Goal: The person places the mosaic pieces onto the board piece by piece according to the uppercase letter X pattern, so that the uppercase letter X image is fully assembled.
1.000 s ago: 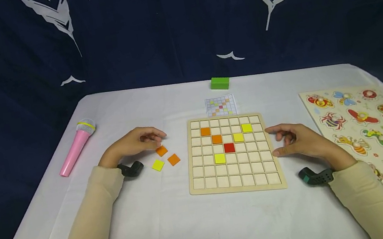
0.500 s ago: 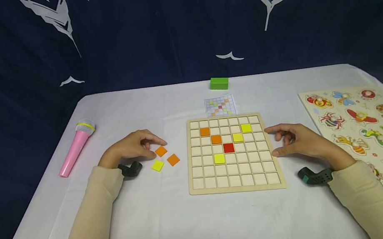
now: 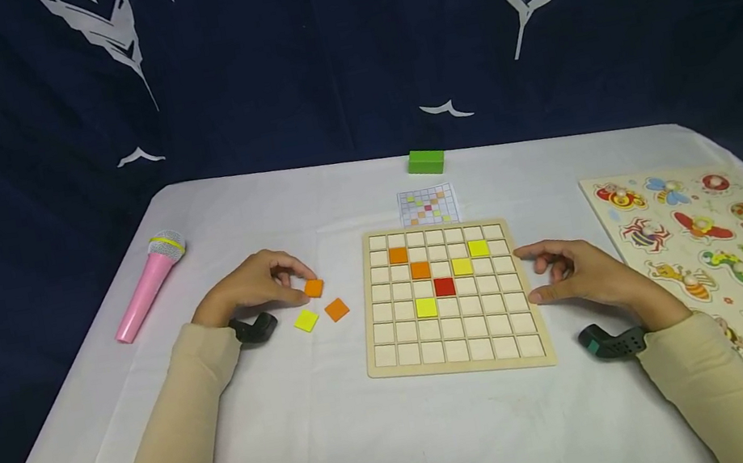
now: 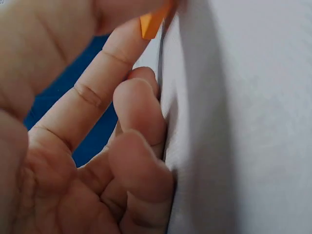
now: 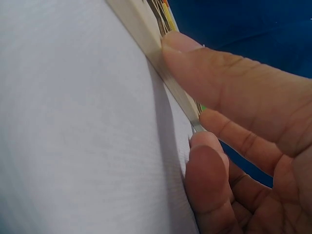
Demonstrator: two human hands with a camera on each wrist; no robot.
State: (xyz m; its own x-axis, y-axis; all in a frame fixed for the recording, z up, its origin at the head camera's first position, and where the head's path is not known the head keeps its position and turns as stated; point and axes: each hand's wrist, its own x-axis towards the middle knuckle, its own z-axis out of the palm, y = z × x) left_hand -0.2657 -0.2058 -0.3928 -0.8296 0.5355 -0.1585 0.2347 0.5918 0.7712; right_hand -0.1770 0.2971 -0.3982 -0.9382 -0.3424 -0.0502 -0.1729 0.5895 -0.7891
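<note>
My left hand point(image 3: 257, 285) pinches an orange square tile point(image 3: 314, 288) between thumb and index finger; its corner shows as an orange sliver in the left wrist view. Close by lie a yellow tile point(image 3: 306, 320) and another orange tile point(image 3: 336, 309). A wooden grid board point(image 3: 461, 370) lies in the middle, with a red tile point(image 3: 444, 286), two orange and several yellow tiles in its squares. At the board's right edge rests my right hand point(image 3: 585, 273), thumb tip and index fingertip against the rim, other fingers loosely bent, as the right wrist view also shows.
Behind the board lies a small pattern card point(image 3: 428, 206), with a green block point(image 3: 426, 162) beyond it. A pink toy microphone point(image 3: 150, 286) is at the left. An insect puzzle board point(image 3: 731, 261) takes up the right side of the white-covered table point(image 3: 349, 448).
My left index finger and thumb have closed on the upper orange tile, which has turned and shifted slightly. The right hand has stayed at the board's edge.
</note>
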